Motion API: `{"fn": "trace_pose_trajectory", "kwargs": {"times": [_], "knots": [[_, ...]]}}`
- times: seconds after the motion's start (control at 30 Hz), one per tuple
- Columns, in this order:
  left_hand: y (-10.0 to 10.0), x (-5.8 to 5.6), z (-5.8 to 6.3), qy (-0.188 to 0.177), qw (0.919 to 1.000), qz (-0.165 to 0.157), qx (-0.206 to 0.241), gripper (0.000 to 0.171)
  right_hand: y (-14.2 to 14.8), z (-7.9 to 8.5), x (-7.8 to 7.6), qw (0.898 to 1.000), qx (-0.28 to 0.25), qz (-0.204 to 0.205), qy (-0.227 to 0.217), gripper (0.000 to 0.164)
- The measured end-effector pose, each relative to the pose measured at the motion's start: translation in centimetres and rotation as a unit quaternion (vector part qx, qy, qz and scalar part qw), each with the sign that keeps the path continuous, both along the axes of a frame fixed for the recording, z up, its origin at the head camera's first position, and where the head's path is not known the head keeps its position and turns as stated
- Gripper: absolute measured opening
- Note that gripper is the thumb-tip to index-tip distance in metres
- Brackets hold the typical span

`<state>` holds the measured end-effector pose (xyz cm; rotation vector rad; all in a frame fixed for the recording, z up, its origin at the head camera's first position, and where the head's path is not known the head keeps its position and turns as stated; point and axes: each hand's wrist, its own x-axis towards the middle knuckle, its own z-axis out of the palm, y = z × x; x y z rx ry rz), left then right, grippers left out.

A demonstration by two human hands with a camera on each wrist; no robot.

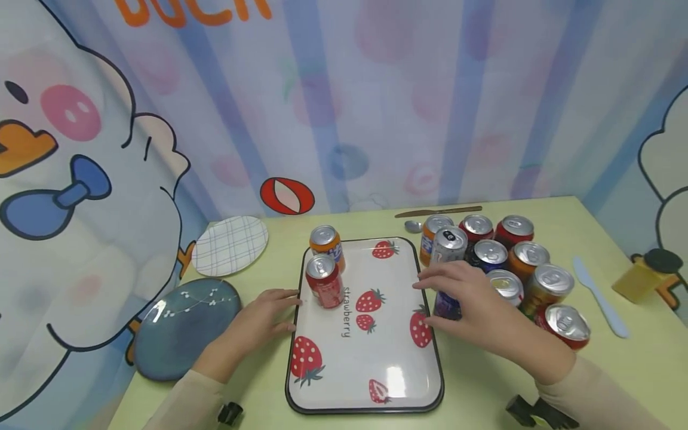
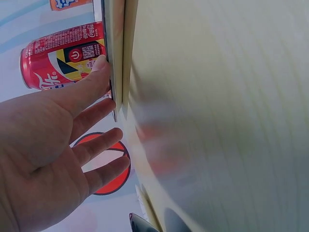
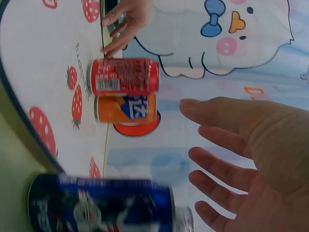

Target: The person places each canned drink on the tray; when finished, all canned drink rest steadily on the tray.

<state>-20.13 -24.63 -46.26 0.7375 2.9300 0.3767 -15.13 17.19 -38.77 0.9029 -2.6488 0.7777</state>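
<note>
A white strawberry-print tray (image 1: pixel 392 358) with a dark rim lies in the middle of the table. On its left side stand a red soda can (image 1: pixel 325 286) and, behind it, an orange soda can (image 1: pixel 329 242). My left hand (image 1: pixel 263 316) is at the tray's left edge, fingertips right at the rim and fingers spread. Over the tray's right edge hovers my right hand (image 1: pixel 473 304), fingers loosely bent with nothing between them. Just below it stands a blue Pepsi can (image 3: pixel 101 205), partly hidden by the hand in the head view.
Right of the tray, several cans crowd together, including a silver can (image 1: pixel 450 242). A blue plastic knife (image 1: pixel 601 297) lies beyond them. A brown knife (image 1: pixel 438 211) and a spoon (image 1: pixel 413 226) lie at the back. Left are a checked plate (image 1: pixel 231 245) and a dark plate (image 1: pixel 185 328).
</note>
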Motion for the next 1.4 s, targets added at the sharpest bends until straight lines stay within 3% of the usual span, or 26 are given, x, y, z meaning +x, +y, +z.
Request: {"fn": "trace_pose_trajectory", "kwargs": {"times": [0.27,0.5,0.67,0.77,1.03,1.4], "knots": [[-0.4,0.3,-0.1,-0.006,1.0000,0.001,0.006,0.053,5.4,-1.2,2.2,0.998,0.001,-0.023,0.061,0.056],[-0.3,0.4,-0.2,-0.005,1.0000,-0.008,0.000,0.051,10.0,-2.0,3.7,0.995,0.027,-0.080,0.043,0.066],[-0.2,0.4,-0.1,0.002,0.9999,-0.012,0.004,0.051,12.7,-1.8,4.7,0.991,0.037,-0.127,-0.002,0.067],[-0.3,0.3,-0.1,0.008,0.9999,-0.012,0.004,0.052,13.9,-2.0,5.0,0.988,0.052,-0.147,-0.019,0.066],[-0.4,0.1,0.0,0.011,0.9999,-0.009,0.008,0.052,16.4,-2.5,5.1,0.987,0.071,-0.143,0.028,0.073],[-0.2,0.0,-0.2,0.005,0.9999,-0.008,0.014,0.052,17.9,-2.5,5.1,0.983,0.093,-0.158,-0.017,0.080]]}}
